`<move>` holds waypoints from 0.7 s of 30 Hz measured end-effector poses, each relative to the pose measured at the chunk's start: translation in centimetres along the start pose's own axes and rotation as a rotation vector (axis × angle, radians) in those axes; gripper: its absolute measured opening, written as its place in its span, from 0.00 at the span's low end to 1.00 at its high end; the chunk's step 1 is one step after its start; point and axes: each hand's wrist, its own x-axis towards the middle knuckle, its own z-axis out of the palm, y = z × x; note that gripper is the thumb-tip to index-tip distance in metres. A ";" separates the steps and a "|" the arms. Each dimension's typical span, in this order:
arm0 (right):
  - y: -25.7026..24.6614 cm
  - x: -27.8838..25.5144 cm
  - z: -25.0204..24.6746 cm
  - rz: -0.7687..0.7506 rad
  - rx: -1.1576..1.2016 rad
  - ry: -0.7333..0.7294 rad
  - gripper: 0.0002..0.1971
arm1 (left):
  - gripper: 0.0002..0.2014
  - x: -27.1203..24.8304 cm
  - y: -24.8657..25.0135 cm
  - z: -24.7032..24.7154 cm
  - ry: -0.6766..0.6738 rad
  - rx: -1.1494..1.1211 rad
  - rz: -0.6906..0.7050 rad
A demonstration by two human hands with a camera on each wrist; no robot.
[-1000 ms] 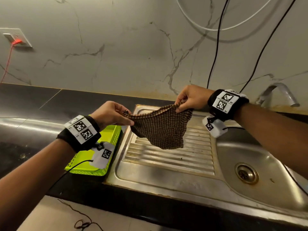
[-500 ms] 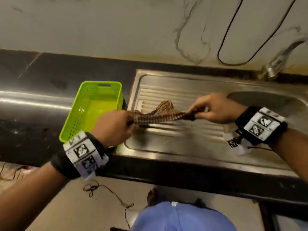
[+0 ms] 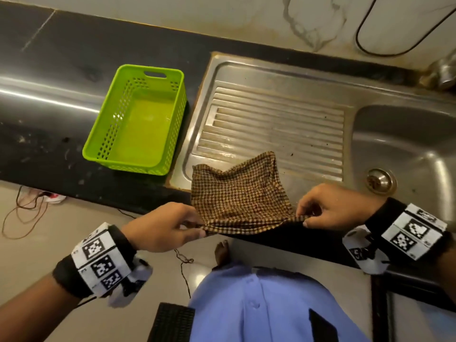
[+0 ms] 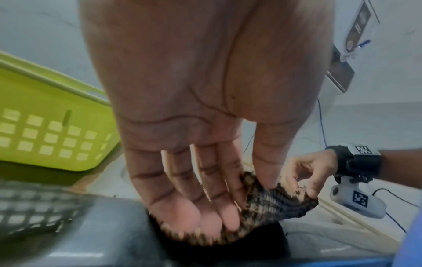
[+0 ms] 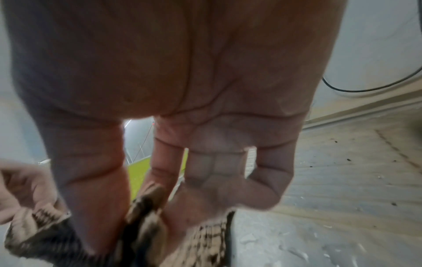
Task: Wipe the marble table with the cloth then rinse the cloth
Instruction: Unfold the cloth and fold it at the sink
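We see the brown checked cloth (image 3: 238, 193) spread over the front edge of the steel drainboard (image 3: 271, 124), far corners lying flat, its near edge bunched and lifted off the black table (image 3: 49, 134).

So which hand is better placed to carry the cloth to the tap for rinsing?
Probably the right hand: it already pinches the cloth on the basin side, nearer the tap. The left hand holds the far corner.

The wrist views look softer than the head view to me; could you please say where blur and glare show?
Head view: sharp, with a glare streak on the black counter. Left wrist view: palm sharp, green basket and foreground smeared. Right wrist view: blurred throughout, the checked cloth indistinct, pinched by both hands.
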 end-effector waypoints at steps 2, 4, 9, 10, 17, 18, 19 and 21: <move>0.2 0.7 -0.7 -0.009 0.048 -0.010 0.05 | 0.09 0.6 0.4 -0.7 0.013 0.018 -0.088; 0.7 2.0 -1.8 -0.026 0.056 0.099 0.04 | 0.10 2.2 0.7 -1.5 0.132 0.070 -0.205; 0.3 6.5 -4.9 0.027 -0.019 0.476 0.04 | 0.14 6.4 0.9 -3.1 0.402 0.340 -0.439; 0.2 7.4 -5.2 0.059 -0.058 0.480 0.06 | 0.14 7.0 0.9 -3.3 0.418 0.375 -0.472; 0.0 9.6 -4.0 0.117 -0.146 0.591 0.14 | 0.11 8.4 1.0 -2.8 0.479 0.464 -0.520; 0.2 9.4 -3.7 0.110 -0.129 0.641 0.15 | 0.13 8.2 1.2 -2.7 0.499 0.476 -0.507; 0.3 9.1 -3.4 0.104 -0.118 0.690 0.16 | 0.14 7.9 1.4 -2.4 0.509 0.494 -0.485; 0.7 8.5 -2.8 0.100 -0.114 0.755 0.15 | 0.15 7.6 1.8 -1.8 0.531 0.516 -0.407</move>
